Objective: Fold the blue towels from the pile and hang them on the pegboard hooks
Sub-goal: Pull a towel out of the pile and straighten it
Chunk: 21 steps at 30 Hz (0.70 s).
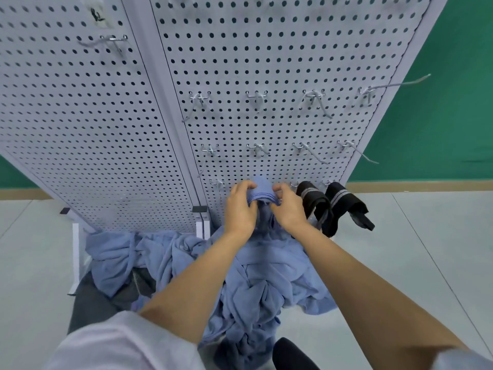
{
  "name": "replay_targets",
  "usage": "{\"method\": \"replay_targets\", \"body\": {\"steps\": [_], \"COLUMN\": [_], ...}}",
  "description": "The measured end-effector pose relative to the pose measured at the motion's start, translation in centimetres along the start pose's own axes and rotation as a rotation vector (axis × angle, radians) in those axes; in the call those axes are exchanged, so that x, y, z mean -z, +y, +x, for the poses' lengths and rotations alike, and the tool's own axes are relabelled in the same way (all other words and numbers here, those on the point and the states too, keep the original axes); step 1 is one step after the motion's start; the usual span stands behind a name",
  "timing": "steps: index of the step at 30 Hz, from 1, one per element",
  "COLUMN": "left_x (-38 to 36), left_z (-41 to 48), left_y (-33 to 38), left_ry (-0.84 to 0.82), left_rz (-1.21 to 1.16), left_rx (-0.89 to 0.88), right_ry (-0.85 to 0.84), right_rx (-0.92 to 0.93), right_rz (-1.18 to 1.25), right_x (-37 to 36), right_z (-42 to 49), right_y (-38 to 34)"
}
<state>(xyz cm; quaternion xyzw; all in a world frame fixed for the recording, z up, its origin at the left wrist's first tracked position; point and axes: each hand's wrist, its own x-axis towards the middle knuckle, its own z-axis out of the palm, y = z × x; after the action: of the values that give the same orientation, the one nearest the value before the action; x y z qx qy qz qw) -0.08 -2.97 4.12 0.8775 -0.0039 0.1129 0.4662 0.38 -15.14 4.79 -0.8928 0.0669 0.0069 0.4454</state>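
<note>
A folded blue towel (262, 188) is draped over a hook in the lowest row of the grey pegboard (266, 62). My left hand (240, 206) grips its left side, fingers curled over the top fold. On the other side, my right hand (289, 208) pinches the fold. The hook under the towel is hidden. A pile of crumpled blue towels (256, 276) lies on the floor at the board's foot, under my forearms.
Two black towels with grey stripes (317, 201) (346, 202) hang on hooks just right of my hands. Bare metal hooks (257, 149) fill the rows above. A second pegboard panel (66, 116) stands left. A dark cloth (88, 303) lies beside the pile.
</note>
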Motion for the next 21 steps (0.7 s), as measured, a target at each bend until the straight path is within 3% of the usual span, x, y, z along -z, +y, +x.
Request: {"method": "replay_targets", "body": {"steps": [6,11,14,21], "left_x": [1.6,4.5,6.3,8.3], "left_z": [0.3,-0.7,-2.0,-5.0], "left_y": [0.0,0.8,1.2,-0.6], "left_ry": [-0.193,-0.416,-0.519,-0.569], "left_rz": [0.095,0.272,0.317,0.314], "left_rx": [0.005,0.210,0.195,0.236], "right_ry": [-0.060,-0.078,-0.134,-0.262], "right_rx": [0.015,0.022,0.040,0.005], "right_rz": [-0.042,-0.061,-0.063,-0.078], "right_x": [0.7,2.4,2.8,1.1], "right_z": [-0.5,-3.3,-5.5,-9.0], "right_y": [-0.1,-0.7,-0.4,1.7]}}
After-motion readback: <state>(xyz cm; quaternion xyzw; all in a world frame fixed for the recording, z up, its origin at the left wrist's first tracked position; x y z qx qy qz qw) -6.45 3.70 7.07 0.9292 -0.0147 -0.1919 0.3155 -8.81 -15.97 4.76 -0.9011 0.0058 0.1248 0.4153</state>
